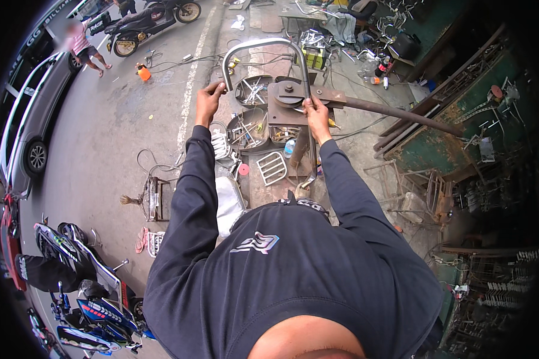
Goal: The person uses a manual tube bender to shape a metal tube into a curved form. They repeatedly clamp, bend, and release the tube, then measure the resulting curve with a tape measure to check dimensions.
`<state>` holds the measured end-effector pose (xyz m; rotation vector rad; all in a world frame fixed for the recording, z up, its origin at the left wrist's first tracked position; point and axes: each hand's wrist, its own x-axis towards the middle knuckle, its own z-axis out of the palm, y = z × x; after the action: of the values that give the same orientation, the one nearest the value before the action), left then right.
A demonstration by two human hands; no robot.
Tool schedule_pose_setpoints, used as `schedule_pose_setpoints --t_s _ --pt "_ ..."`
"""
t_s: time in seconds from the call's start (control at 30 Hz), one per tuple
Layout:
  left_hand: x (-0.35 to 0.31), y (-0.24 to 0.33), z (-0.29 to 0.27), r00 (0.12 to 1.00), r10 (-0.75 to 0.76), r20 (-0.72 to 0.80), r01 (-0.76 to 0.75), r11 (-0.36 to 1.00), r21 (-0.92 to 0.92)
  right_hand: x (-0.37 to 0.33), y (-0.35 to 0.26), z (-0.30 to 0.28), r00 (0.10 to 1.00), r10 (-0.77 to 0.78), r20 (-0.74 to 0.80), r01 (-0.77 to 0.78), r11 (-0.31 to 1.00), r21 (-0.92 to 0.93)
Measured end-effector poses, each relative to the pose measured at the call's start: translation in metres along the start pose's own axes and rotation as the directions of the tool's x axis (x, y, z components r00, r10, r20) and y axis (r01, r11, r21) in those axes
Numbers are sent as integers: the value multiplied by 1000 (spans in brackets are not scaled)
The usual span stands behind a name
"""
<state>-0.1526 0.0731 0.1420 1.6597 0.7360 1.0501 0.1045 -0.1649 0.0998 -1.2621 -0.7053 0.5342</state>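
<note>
A bent metal tube (263, 42) arches in a U over a rusty pipe bender (289, 88), with one long leg running down toward me. My right hand (317, 118) is closed round that leg beside the bender. Next to the end of the shorter leg is my left hand (209, 103); its fingers are curled, and whether they touch the tube or hold anything is hidden. The bender sits on a rusty metal post (300, 148), and a long brown lever bar (395, 111) reaches from it to the right.
Trays of tools (250, 128) lie beyond my hands. A white metal rack (272, 169) and a bottle (289, 148) are near the post. An orange spray bottle (143, 72) stands on the road. Motorcycles (99, 299) and a grey car (45, 122) are at left; a person (81, 42) stands farther off.
</note>
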Motion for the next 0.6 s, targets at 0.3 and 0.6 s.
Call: schedule_pose_setpoints --t_s 0.3,0.6 --pt "-8 0 7 1000 -15 24 15 999 -33 -3 6 -10 1000 8 -27 -9 1000 -22" --pt "-9 -6 12 999 -26 33 27 999 -22 -6 8 -16 1000 2 -28 -4 998 -70"
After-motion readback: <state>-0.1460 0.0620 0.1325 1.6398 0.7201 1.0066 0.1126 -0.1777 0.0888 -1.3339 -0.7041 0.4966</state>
